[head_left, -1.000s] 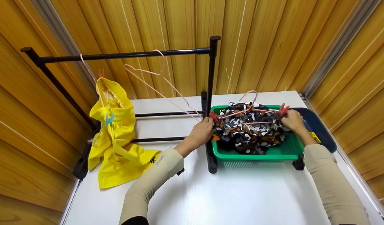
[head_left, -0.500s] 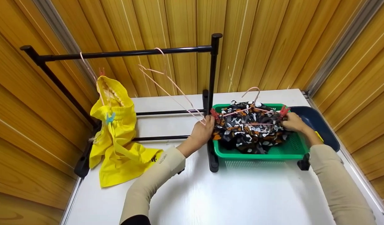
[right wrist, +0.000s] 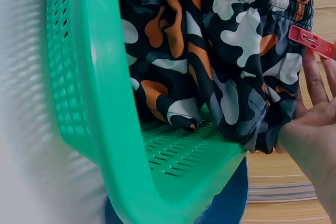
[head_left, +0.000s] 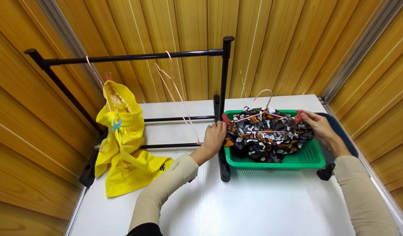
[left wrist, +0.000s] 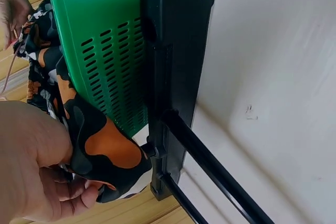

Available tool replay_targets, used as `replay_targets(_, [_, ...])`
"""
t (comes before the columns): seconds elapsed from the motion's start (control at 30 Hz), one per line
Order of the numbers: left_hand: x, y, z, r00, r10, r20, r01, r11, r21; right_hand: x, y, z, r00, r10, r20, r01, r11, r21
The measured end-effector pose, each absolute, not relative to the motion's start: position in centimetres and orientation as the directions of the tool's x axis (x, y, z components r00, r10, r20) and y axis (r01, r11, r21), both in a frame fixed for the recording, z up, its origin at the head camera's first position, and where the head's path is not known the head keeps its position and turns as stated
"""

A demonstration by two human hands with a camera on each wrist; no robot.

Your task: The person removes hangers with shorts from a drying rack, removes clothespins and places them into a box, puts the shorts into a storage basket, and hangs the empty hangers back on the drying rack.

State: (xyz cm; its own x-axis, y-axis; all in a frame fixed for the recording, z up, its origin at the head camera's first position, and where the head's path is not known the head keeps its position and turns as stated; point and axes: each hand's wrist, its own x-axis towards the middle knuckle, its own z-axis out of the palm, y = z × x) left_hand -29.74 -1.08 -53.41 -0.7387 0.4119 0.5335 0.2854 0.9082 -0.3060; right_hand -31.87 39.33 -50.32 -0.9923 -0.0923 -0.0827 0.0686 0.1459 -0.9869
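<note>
The patterned garment (head_left: 267, 134), between my fingers over the green basket (head_left: 276, 165), should handle light and limp, best held by its waistband (right wrist: 273, 1); my left hand (head_left: 214, 137) pinches its edge, my right hand (head_left: 322, 127) meets the red clip (right wrist: 310, 41), grip indeterminable.

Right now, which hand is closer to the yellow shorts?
Left. The left hand is between the yellow shorts and the basket; the right hand is farther, at the basket's far end.
</note>
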Motion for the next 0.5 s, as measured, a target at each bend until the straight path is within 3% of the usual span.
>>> replay_targets(0.2, [-30.2,-1.4,-53.0,-0.768,0.424,0.480,0.346,0.905,-0.246,-32.0,38.3,-49.7,-0.998,0.033,0.047,-0.047,-0.020,-0.999])
replay_targets(0.33, [-30.6,-1.6,-52.7,-0.761,0.454,0.464,0.400,0.891,-0.214,-31.7,38.2,-48.7,-0.999,0.054,0.005,-0.019,-0.254,-0.967])
replay_targets(0.5, [-30.5,-1.7,-52.7,-0.759,0.461,0.461,0.409,0.887,-0.213,-31.6,39.5,-48.0,-0.988,0.133,-0.083,-0.006,-0.559,-0.829])
